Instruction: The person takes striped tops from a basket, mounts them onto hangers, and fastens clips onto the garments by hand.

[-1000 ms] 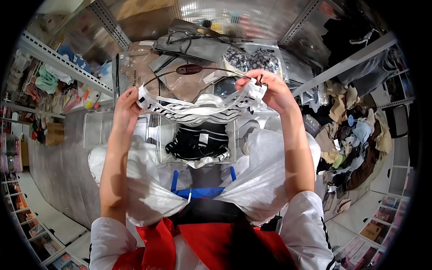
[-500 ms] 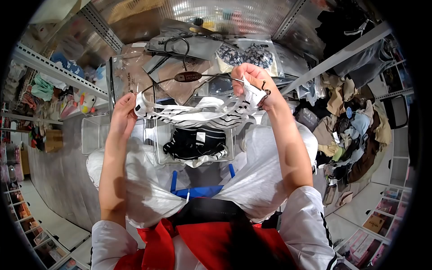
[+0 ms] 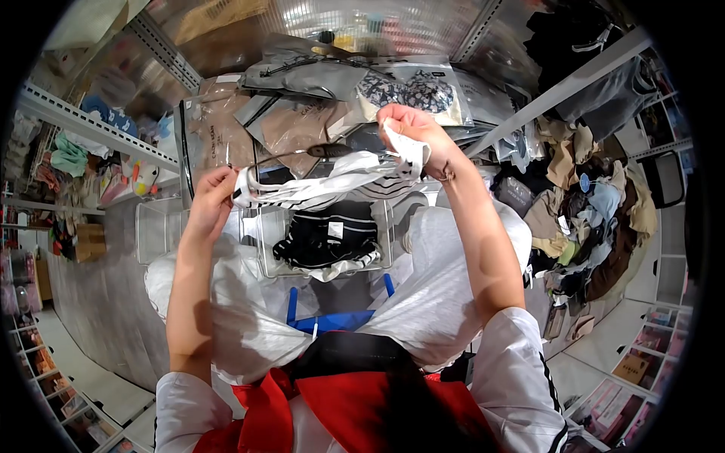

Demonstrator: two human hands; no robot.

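A white garment with black stripes [image 3: 325, 190] is stretched between my two hands; its exact kind is unclear. It hangs on a dark wire hanger [image 3: 283, 156] with a brown oval plate [image 3: 326, 151] at its middle. My left hand [image 3: 210, 200] pinches the garment's left end near one tip of the hanger. At the other end, my right hand [image 3: 414, 136] grips the white cloth. Below the garment, a clear basket [image 3: 262, 260] between my knees contains black and white striped clothes [image 3: 325, 238].
Behind the hanger lie several plastic-bagged garments [image 3: 294, 124]. On the right is a heap of loose clothes [image 3: 596, 219]. White perforated shelf posts [image 3: 98, 124] frame the space on both sides. A blue stool part [image 3: 332, 322] shows between my legs.
The hanger has tipped away, its plate now foreshortened and its hook no longer standing up. My right hand has shifted slightly left with the cloth bunched in it; my left hand has dropped slightly.
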